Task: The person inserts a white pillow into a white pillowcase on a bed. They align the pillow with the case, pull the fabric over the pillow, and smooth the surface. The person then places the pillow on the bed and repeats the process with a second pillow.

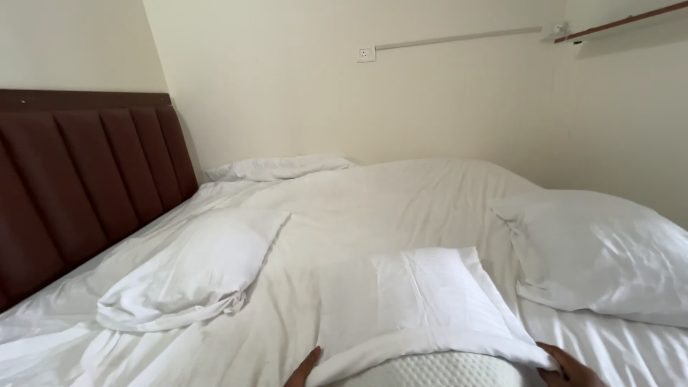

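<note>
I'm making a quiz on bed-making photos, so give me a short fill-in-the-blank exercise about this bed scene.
1. Both hands, the left hand and the right hand, grip the near edge of a ____ pillowcase.
2. The padded headboard is dark ____.
3. The plump pillow lies on the ____ side of the bed.
4. The power socket is mounted on the ____.

Missing words: white; brown; right; wall
</note>
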